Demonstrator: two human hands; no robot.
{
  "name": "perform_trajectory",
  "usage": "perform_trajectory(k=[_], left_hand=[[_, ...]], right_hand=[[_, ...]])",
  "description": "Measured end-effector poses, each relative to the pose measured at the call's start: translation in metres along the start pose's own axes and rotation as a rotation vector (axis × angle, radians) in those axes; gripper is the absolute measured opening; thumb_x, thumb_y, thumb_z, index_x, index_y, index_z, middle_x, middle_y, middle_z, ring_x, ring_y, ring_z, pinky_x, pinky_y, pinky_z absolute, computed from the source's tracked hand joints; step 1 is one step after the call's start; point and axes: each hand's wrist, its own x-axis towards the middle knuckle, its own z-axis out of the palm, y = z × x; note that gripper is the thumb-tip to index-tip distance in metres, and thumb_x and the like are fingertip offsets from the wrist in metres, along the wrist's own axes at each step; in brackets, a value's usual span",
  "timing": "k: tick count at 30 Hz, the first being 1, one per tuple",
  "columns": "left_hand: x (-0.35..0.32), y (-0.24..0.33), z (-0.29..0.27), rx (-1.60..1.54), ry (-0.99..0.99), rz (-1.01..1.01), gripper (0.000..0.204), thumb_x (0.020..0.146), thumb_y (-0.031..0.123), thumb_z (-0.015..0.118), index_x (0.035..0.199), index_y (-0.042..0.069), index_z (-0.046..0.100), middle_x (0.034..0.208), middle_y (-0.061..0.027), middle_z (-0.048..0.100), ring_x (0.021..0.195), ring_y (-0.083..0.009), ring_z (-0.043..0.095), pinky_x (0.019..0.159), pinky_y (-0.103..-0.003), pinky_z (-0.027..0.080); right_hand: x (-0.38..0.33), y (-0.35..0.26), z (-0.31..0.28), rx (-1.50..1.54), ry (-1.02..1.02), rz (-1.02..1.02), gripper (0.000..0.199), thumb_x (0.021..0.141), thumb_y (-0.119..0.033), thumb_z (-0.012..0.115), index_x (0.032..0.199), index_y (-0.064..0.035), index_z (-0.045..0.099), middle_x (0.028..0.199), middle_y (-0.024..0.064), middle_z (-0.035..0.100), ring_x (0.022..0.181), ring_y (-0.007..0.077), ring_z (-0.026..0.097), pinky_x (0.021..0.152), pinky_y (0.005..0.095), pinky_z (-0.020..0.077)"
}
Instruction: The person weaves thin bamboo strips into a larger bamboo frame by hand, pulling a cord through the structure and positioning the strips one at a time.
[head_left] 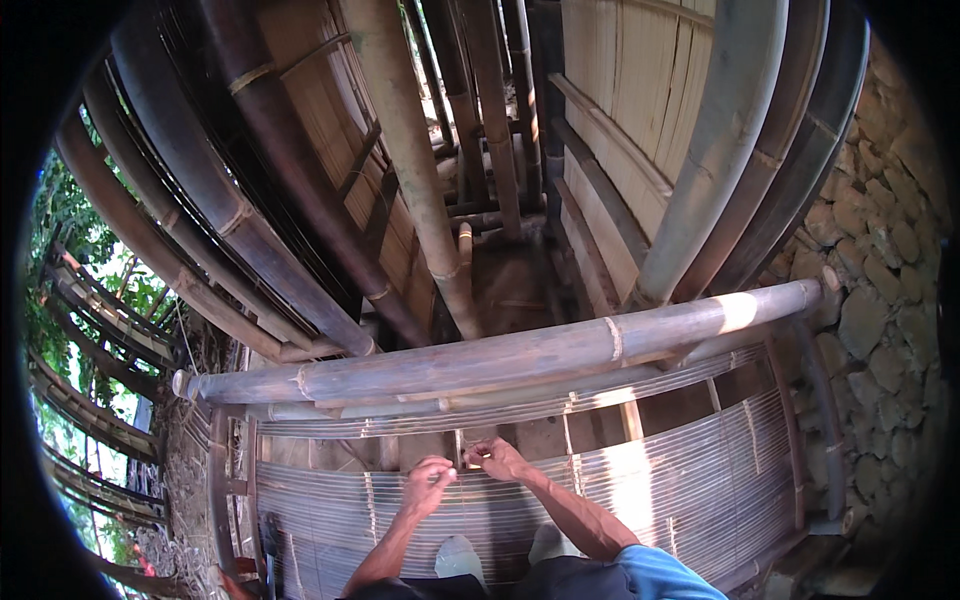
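Note:
My left hand is closed in a pinch near the far edge of a floor of thin bamboo slats. Beside it, a little farther off, my right hand has its fingers curled and pressed together too. Whatever is between the fingers of either hand is too small to make out. A pale narrow upright strip shows just behind the hands, at the gap in the slats. Beyond that gap lies a narrower band of slats. Light ties cross the slats in rows.
A thick bamboo pole runs across in front of me. Leaning bamboo poles and woven panels stand beyond it. A stone wall rises on the right, with bamboo rails and greenery on the left. My feet are on the slats.

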Motion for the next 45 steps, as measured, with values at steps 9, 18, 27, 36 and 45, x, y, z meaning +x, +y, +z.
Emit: perform_trajectory(k=[9, 18, 27, 36, 45], left_hand=[[-0.071, 0.014, -0.051, -0.938, 0.082, -0.223, 0.011, 0.09, -0.005, 0.06, 0.093, -0.002, 0.07, 0.118, -0.0189, 0.071, 0.107, -0.0242, 0.067, 0.093, -0.034, 0.051], [-0.087, 0.045, -0.092, -1.025, 0.136, -0.109, 0.025, 0.095, 0.01, 0.052, 0.073, 0.003, 0.063, 0.132, -0.0284, 0.063, 0.139, -0.0387, 0.048, 0.121, -0.047, 0.027], [-0.092, 0.021, -0.097, -1.38, 0.073, -0.083, 0.04, 0.104, 0.02, 0.045, 0.069, 0.007, 0.059, 0.092, -0.0194, 0.071, 0.125, -0.0443, 0.056, 0.119, -0.051, 0.03], [-0.091, 0.017, -0.098, -1.371, -0.007, -0.074, 0.042, 0.106, 0.014, 0.043, 0.071, 0.002, 0.062, 0.077, -0.0121, 0.062, 0.086, -0.0388, 0.067, 0.114, -0.059, 0.037], [-0.104, 0.001, -0.111, -1.341, -0.028, 0.03, 0.038, 0.1, 0.013, 0.053, 0.065, 0.002, 0.058, 0.094, -0.0182, 0.067, 0.109, -0.0409, 0.063, 0.112, -0.059, 0.037]], right_hand=[[0.017, 0.025, 0.007, -0.156, 0.103, 0.172, 0.047, 0.093, -0.04, 0.066, 0.125, -0.0058, 0.068, 0.115, 0.0152, 0.075, 0.108, 0.0281, 0.071, 0.094, 0.0403, 0.0524], [0.023, 0.014, -0.002, -0.212, -0.145, 0.228, 0.046, 0.098, -0.036, 0.065, 0.125, 0.0009, 0.066, 0.116, 0.0162, 0.073, 0.104, 0.0223, 0.064, 0.096, 0.0351, 0.0478], [0.014, 0.0, 0.001, -0.451, -0.081, 0.239, 0.067, 0.092, -0.056, 0.062, 0.132, -0.0031, 0.064, 0.131, 0.0214, 0.067, 0.122, 0.0363, 0.062, 0.107, 0.0398, 0.0463], [0.006, -0.017, -0.001, -0.469, -0.221, 0.325, 0.075, 0.092, -0.062, 0.058, 0.139, -0.0038, 0.059, 0.14, 0.0234, 0.059, 0.132, 0.039, 0.055, 0.112, 0.043, 0.0423], [-0.027, -0.027, -0.014, -0.747, 0.091, 0.06, 0.039, 0.092, -0.051, 0.067, 0.096, -0.0136, 0.076, 0.086, 0.011, 0.075, 0.081, 0.0287, 0.075, 0.072, 0.0397, 0.0592]])
